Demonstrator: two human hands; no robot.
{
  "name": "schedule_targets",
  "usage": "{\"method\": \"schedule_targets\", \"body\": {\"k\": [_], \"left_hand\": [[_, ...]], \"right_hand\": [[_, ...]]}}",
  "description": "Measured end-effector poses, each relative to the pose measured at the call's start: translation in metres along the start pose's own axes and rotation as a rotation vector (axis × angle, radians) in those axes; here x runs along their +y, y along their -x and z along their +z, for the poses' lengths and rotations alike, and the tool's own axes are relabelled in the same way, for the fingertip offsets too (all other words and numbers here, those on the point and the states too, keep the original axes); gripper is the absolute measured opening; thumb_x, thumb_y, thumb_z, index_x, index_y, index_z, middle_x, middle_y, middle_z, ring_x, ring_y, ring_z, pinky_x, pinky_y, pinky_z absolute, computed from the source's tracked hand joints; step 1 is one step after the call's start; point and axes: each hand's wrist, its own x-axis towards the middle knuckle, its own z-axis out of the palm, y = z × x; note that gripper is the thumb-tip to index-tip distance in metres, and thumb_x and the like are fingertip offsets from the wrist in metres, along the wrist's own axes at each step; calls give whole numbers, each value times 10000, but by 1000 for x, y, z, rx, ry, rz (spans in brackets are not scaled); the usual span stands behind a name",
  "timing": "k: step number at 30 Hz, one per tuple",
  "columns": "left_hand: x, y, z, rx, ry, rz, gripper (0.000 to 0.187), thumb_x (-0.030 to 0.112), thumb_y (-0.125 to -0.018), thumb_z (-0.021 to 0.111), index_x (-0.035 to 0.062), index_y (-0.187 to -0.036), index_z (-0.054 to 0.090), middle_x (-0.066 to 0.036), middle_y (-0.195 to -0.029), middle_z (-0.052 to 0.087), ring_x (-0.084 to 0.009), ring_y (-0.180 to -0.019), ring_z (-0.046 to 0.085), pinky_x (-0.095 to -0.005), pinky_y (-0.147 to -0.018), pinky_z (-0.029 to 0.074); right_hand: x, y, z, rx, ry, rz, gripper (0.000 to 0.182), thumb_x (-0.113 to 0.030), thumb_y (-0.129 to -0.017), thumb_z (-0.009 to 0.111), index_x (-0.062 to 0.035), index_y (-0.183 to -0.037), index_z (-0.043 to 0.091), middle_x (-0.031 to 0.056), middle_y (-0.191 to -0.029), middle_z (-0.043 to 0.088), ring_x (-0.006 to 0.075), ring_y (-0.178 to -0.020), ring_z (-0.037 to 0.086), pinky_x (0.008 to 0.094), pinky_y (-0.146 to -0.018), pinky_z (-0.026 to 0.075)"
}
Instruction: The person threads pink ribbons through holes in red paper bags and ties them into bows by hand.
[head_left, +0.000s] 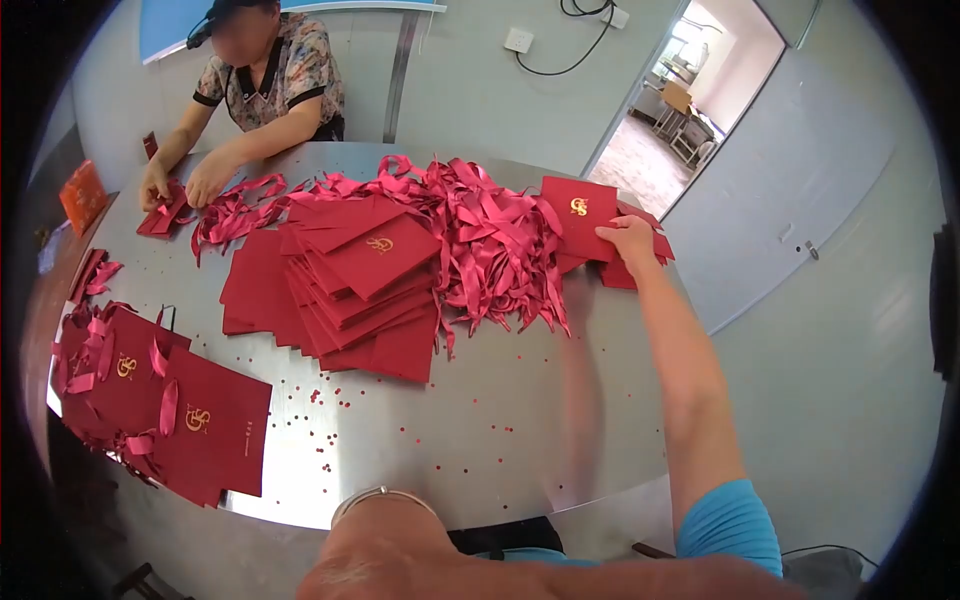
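Note:
My right hand (pixel 630 242) reaches to the table's far right, fingers closed on the edge of a red bag (pixel 580 208) with a gold logo. More red pieces lie beneath and behind it. To its left is a large heap of pink-red ribbons (pixel 490 235). A fanned stack of red bags (pixel 365 262) lies left of the ribbons. My left forearm shows at the bottom with a silver bangle at the wrist; the hand itself is hidden.
Finished-looking red bags with ribbons (pixel 215 425) lie at the table's left edge. Small red dots are scattered on the metal table (pixel 500 400). Across it, a co-worker (pixel 270 85) handles a red piece. An orange packet (pixel 83 197) stands far left.

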Motion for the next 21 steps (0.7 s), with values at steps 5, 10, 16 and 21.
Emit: {"method": "schedule_targets", "body": {"k": [5, 10, 16, 21], "left_hand": [[2, 0, 9, -28, 7, -28, 257, 292, -886, 588, 109, -737, 488, -52, -735, 591, -190, -661, 566, -310, -587, 476], [-4, 0, 21, -78, 51, -80, 251, 276, -884, 594, 109, -730, 487, -53, -730, 595, -186, -648, 568, -299, -577, 481], [-8, 7, 31, -77, 60, -140, 246, 257, -882, 601, 109, -723, 486, -54, -725, 601, -181, -633, 570, -287, -564, 487], [-3, 17, 37, -34, 1, -184, 242, 241, -880, 607, 109, -717, 485, -55, -720, 605, -177, -620, 572, -276, -553, 492]], "right_hand": [[-10, 16, -21, 193, -22, -71, 224, -58, -699, 804, -4, -841, 639, 44, -800, 644, 110, -714, 586, 247, -638, 493], [-24, 57, -41, 401, -309, -167, 176, -27, -754, 764, -24, -840, 610, 14, -775, 614, 71, -705, 551, 218, -645, 468], [-49, 125, -55, 443, -655, -138, 174, 15, -809, 702, -29, -925, 581, 21, -827, 623, 82, -749, 580, 221, -683, 483], [-96, 195, -41, 204, -1041, -16, 205, 47, -835, 642, -22, -1006, 552, 55, -928, 630, 140, -856, 620, 273, -795, 520]]}}
